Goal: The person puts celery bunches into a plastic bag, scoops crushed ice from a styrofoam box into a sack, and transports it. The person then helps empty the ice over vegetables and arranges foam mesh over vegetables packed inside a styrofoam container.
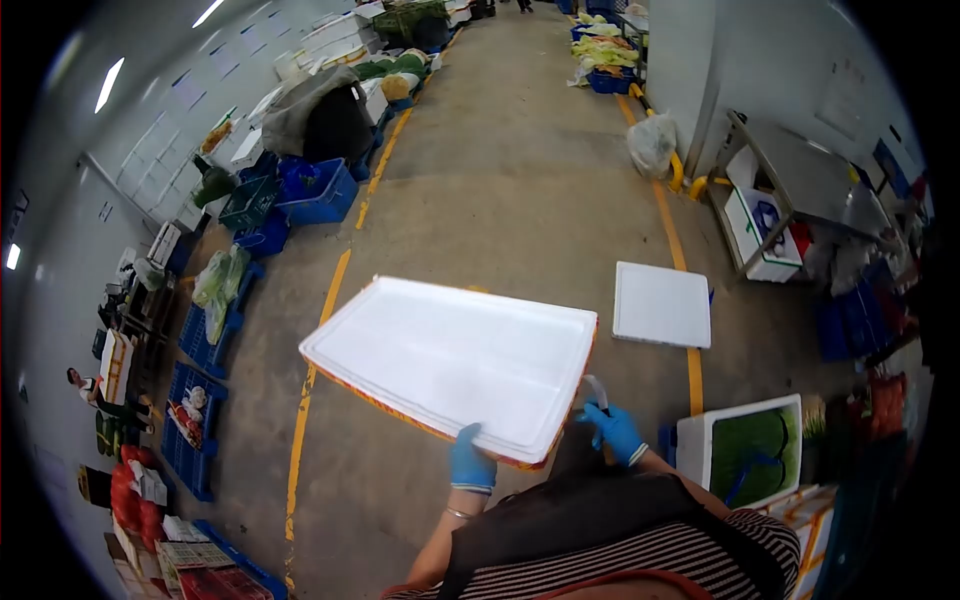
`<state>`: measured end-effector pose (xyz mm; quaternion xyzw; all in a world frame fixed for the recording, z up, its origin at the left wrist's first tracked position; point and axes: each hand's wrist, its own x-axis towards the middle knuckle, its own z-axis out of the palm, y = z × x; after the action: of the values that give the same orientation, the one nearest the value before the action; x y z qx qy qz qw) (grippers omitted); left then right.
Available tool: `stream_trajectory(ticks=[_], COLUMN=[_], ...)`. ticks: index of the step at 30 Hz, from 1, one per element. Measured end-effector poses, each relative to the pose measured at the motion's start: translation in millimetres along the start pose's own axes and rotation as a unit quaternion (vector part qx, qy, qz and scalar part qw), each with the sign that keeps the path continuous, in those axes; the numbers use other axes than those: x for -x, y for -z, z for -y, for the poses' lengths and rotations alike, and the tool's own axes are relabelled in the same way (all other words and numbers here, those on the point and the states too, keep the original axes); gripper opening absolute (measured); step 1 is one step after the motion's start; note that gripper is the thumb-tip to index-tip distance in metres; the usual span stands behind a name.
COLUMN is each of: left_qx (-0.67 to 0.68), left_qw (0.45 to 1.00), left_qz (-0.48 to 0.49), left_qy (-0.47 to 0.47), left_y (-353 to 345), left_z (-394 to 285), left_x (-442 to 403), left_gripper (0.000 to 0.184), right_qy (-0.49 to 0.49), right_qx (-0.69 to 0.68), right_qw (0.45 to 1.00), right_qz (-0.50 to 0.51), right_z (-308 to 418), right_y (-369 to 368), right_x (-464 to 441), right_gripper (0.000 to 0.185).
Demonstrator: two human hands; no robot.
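Note:
A large white foam box lid [455,350] lies tilted in front of me, its inner side up and orange-patterned tape or print along its rim. My left hand [470,462], in a blue glove, grips its near edge with the thumb on top. Beside the lid's right corner, my blue-gloved right hand [615,434] is closed round a knife [597,390]. Its short curved blade points up past the fingers. My left fingers under the lid are hidden.
Another white foam lid [661,305] lies on the floor ahead to the right. Near my right side stands a foam box of green vegetables [756,455]. Blue pallets [190,430] and a blue crate [320,193] line the left. A metal table [800,170] stands right. A person [95,392] is far left.

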<state>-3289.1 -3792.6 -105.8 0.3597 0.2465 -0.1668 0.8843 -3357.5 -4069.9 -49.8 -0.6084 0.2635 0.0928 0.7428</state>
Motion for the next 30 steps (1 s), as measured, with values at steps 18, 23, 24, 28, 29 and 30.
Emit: stream_trajectory(ticks=[18, 23, 24, 28, 29, 30], left_qx=[0.046, -0.118, -0.154, -0.297, -0.310, -0.334], left_qw=[0.990, 0.981, 0.980, 0.952, 0.946, 0.931], left_qz=[-0.060, -0.076, -0.057, 0.060, 0.093, 0.145], left_qy=[-0.118, -0.136, -0.112, -0.035, -0.015, 0.008], left_y=[-301, -352, -364, -415, -440, -461], left_z=[-200, -283, -307, -389, -412, -433], left_x=[-385, -511, -545, -681, -707, -734], left_gripper=[0.039, 0.046, 0.048, 0.044, 0.043, 0.048], right_qy=[-0.116, -0.079, -0.064, -0.093, -0.102, -0.116], right_qx=[0.089, -0.014, -0.046, -0.174, -0.185, -0.198], right_qw=[0.973, 0.984, 0.986, 0.972, 0.971, 0.968], right_qz=[0.177, 0.159, 0.146, 0.125, 0.111, 0.097], right_z=[314, 350, 372, 452, 470, 484], right_y=[-110, -159, -170, -172, -165, -154], right_x=[-495, -667, -704, -818, -843, -864], right_gripper=[0.045, 0.034, 0.033, 0.040, 0.043, 0.046])
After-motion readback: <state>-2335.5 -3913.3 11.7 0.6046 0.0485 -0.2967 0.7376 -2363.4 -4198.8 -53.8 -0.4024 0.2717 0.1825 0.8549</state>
